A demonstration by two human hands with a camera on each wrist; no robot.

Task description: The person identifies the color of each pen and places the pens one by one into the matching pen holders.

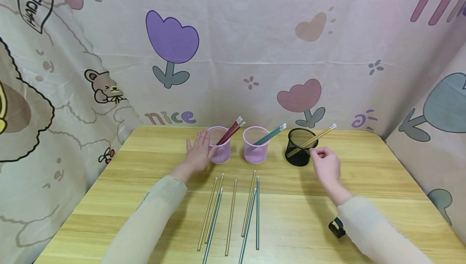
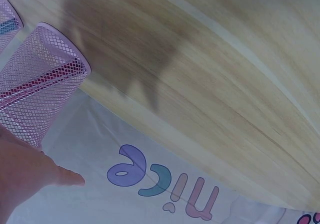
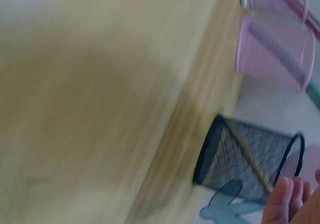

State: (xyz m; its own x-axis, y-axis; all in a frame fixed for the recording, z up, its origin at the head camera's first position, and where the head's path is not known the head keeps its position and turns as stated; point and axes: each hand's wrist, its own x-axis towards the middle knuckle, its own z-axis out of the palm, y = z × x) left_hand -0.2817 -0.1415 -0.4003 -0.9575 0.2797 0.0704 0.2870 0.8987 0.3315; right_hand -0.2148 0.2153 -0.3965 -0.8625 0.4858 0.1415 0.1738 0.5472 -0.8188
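My left hand (image 1: 198, 151) rests with extended fingers against the left side of a pink mesh pencil cup (image 1: 221, 155), which holds several dark red pencils (image 1: 229, 132). On the right, my right hand (image 1: 327, 165) has its fingers bent at the rim of a black mesh pencil cup (image 1: 298, 159), seeming to pinch it. Yellow pencils (image 1: 320, 134) lean out of this cup above the hand. Between the two stands another pink mesh cup (image 1: 255, 157) with teal pencils (image 1: 271, 135). In the right wrist view, fingertips (image 3: 281, 196) overlap the black cup's rim.
Several loose gold pencils (image 1: 231, 217) and teal pencils (image 1: 257, 213) lie lengthwise on the wooden table (image 1: 291, 223) in front of the cups. A small black object (image 1: 337, 227) sits beside the right sleeve. A printed curtain (image 1: 233, 53) hangs behind the table.
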